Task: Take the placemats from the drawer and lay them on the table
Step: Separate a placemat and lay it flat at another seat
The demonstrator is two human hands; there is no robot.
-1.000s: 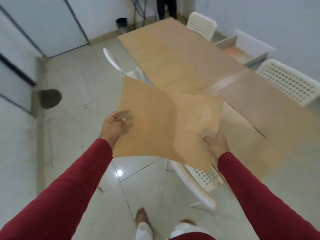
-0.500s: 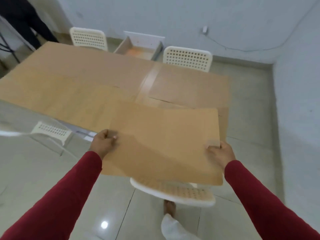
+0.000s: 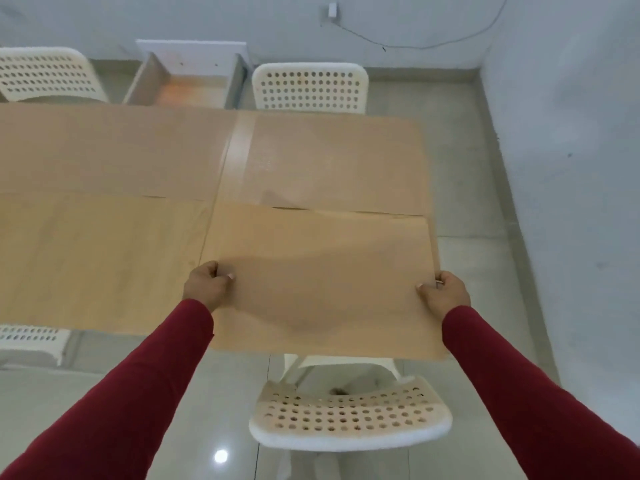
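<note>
**Now a tan placemat held over the table's near corner**

Plainly tan and thin, the placemat (image 3: 322, 271) is a large flat rectangle with a soft ripple along its far edge. It lies over the near right part of the table (image 3: 239, 150), its near edge overhanging toward 6 o'clock. The left hand (image 3: 207, 285) pinches its left edge, thumb on top and fingers curled under; the right hand (image 3: 445, 292) pinches the right edge the same way. Both sleeves are dark red.

At 12 o'clock from it, a second placemat (image 3: 336, 161) lies flat on the table, and more tan sheets cover the table toward 9 o'clock, their edges hard to tell from the tabletop. Whether the held mat touches the table cannot be told.

Further out, a white perforated chair (image 3: 349, 420) stands at 6 o'clock, partly hidden under the mat. Another chair (image 3: 310, 86) stands at 12 o'clock, beside an open drawer (image 3: 188, 77) at 11 o'clock; its contents are blurred.
</note>
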